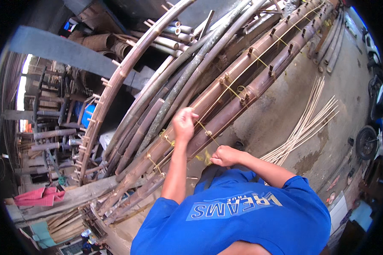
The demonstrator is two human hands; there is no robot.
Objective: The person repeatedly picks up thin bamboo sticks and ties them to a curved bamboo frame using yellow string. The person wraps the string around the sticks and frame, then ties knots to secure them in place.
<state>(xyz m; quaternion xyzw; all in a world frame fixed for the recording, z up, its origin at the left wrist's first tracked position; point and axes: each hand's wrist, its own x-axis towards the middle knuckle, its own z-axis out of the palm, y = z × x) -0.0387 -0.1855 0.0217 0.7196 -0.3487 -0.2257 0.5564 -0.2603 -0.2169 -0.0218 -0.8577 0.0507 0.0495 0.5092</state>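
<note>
Two long brown bamboo poles lie side by side on a slant, a far pole [208,94] and a near pole [221,111], with short pegs standing up from them. Thin yellow cord [259,62] is wound between the pegs and crosses from pole to pole. Over the far pole, my left hand [184,124] is closed, its fingers pinched on the cord. My right hand [226,156] sits just off the near pole, its fist closed on the cord, which stretches taut toward the left hand. The cord's ends are hidden in my fingers.
A curved bamboo piece with pegs [115,78] stands at the left, beside stacked bamboo poles [187,78]. On the concrete floor at right lies a fan of thin sticks [300,127]. A wheel [367,143] shows at the far right, a red cloth [40,196] at lower left.
</note>
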